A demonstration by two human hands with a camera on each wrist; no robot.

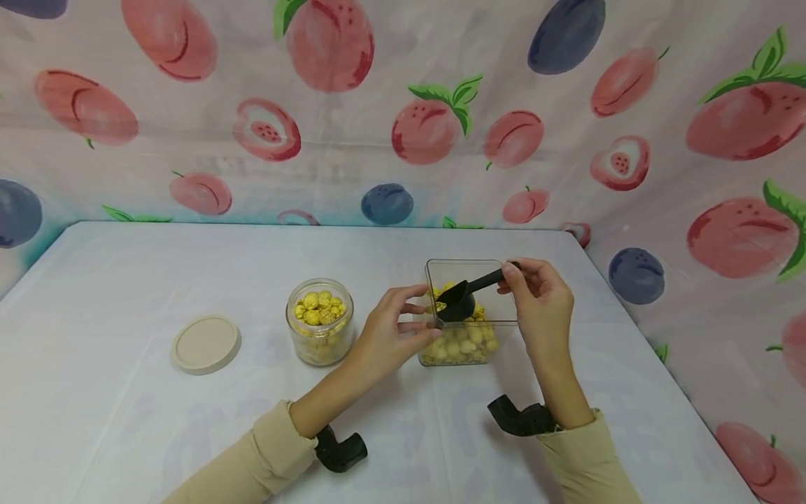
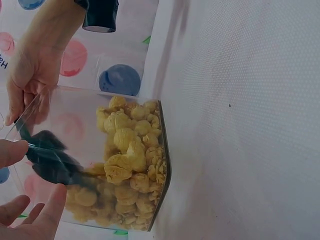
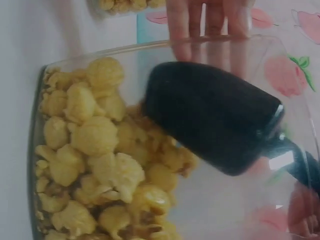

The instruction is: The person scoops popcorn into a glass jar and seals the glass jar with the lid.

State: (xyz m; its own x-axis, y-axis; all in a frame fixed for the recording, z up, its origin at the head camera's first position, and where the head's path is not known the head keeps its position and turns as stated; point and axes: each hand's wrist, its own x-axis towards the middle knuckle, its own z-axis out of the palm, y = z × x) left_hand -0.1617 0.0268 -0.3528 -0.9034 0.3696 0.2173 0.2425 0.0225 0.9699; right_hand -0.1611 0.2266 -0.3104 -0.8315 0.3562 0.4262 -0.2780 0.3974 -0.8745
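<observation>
A clear rectangular box [image 1: 458, 355] holds yellow popcorn [image 2: 132, 155] in its lower part. My right hand [image 1: 546, 297] pinches the handle of a black scoop [image 1: 458, 302], whose bowl is inside the box above the popcorn. In the right wrist view the scoop [image 3: 215, 117] shows through the clear wall; whether popcorn lies in its bowl cannot be told. Fingers of my left hand [image 1: 397, 329] rest fairly straight against the left side of the box. Left of that hand stands a round clear jar [image 1: 321, 343] with yellow popcorn [image 1: 320, 308] inside.
A round beige lid [image 1: 206, 344] lies flat left of the jar. The white-covered table [image 1: 113, 420] meets a fruit-printed cloth [image 1: 340, 168] at the back and right. Black curved pieces [image 1: 340, 451] show near both wrists.
</observation>
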